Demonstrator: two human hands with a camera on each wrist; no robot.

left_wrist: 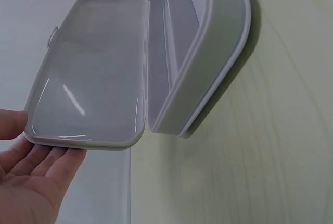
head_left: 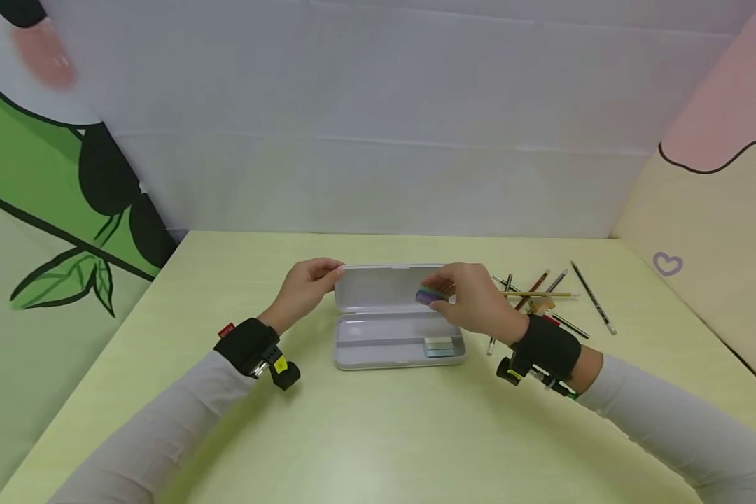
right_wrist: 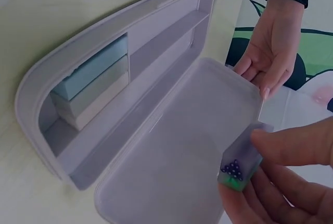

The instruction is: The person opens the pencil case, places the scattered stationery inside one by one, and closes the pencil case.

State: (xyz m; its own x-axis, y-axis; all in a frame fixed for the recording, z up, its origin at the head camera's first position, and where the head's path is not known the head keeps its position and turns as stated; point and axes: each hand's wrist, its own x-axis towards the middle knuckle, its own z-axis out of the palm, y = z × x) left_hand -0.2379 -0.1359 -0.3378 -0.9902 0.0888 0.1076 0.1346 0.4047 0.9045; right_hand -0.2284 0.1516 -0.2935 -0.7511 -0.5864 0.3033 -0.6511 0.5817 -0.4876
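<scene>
A pale lilac pencil case (head_left: 372, 358) lies open on the table, its lid (left_wrist: 93, 67) tilted up at the back. With thumb and fingers, my left hand (head_left: 309, 283) grips the lid's left corner. My right hand (head_left: 479, 301) pinches a small purple eraser-like block (right_wrist: 243, 153) with a grape print and a green end, held over the lid's right side. Inside the case's right compartment sit a light blue block (right_wrist: 96, 67) and a white block (right_wrist: 96, 96), side by side like erasers. A long divider runs along the case's inside.
To the right of the case, several pencils (head_left: 593, 297) lie loosely crossed on the table (head_left: 378, 434). A small tan piece (head_left: 540, 306) lies among them. White, green and pink printed panels (head_left: 378, 140) stand around the table's back and sides.
</scene>
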